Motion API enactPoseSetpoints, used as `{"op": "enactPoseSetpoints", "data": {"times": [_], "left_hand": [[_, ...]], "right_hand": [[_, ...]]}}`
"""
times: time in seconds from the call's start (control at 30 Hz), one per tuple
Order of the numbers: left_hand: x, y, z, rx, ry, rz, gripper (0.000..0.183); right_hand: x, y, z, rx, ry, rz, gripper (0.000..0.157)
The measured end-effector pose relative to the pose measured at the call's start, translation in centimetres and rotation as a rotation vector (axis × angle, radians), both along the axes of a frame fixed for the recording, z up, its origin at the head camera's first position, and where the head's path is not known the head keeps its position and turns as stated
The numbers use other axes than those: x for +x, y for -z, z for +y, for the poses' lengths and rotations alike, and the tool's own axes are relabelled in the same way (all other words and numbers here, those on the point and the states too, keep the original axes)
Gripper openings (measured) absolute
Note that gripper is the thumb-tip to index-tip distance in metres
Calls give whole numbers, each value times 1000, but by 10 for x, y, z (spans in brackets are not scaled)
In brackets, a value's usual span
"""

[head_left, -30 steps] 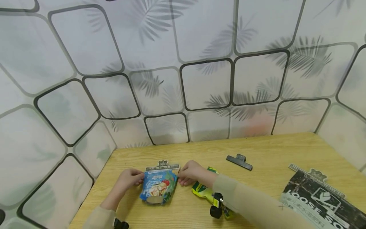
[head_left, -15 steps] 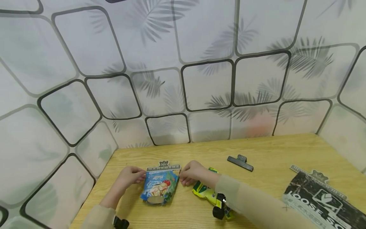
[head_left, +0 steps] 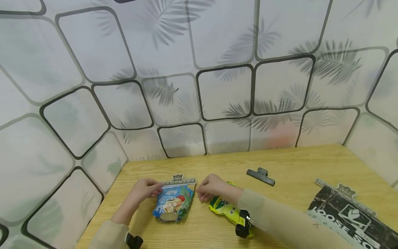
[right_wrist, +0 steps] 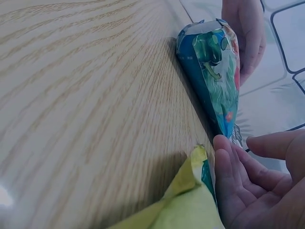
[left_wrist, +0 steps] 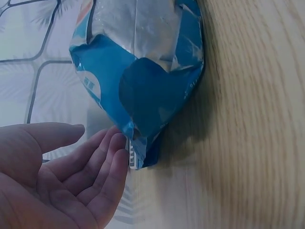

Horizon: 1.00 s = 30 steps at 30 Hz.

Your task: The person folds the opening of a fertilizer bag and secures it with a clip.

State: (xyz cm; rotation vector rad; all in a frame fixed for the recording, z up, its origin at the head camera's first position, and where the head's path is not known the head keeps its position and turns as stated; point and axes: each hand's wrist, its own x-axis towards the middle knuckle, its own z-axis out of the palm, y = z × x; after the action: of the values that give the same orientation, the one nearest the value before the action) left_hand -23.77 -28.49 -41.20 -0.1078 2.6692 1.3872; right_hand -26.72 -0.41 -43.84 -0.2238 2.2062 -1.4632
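Note:
A blue food bag (head_left: pixel 174 204) lies on the wooden table, its top edge held in a wide bag clip (head_left: pixel 180 181) with a piano-key pattern. At the clip's left end is my left hand (head_left: pixel 145 190). In the left wrist view the left fingertips (left_wrist: pixel 119 143) touch that end, while the thumb stands apart from them. My right hand (head_left: pixel 214 188) hovers beside the bag's upper right corner with loosely bent fingers and pinches nothing. Under the right forearm lies a yellow-green bag (head_left: pixel 224 210), partly hidden; the right wrist view shows this yellow bag (right_wrist: pixel 186 210) close to the fingers.
A black clip (head_left: pixel 261 176) lies farther back on the table (head_left: pixel 217 166). At the right is a black bag (head_left: pixel 345 216) with a similar patterned clip (head_left: pixel 345 194) along its top. A patterned wall covering (head_left: pixel 224 138) rises behind the table's back edge.
My left hand has shifted slightly right and up, over the clip's left end. My right hand has drawn a little away from the bag's right corner. The blue bag stays put.

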Motion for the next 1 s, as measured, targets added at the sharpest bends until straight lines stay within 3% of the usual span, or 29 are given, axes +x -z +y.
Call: {"op": "enactPoseSetpoints", "data": {"times": [0.77,1.0], "left_hand": [[8,-14,30,-16,86,47,26],[11,-18,38,-6,188,64,27]], "right_hand": [[7,-8,14,25,-14,38,14],[12,-11,21,42,-30,55,15]]}}
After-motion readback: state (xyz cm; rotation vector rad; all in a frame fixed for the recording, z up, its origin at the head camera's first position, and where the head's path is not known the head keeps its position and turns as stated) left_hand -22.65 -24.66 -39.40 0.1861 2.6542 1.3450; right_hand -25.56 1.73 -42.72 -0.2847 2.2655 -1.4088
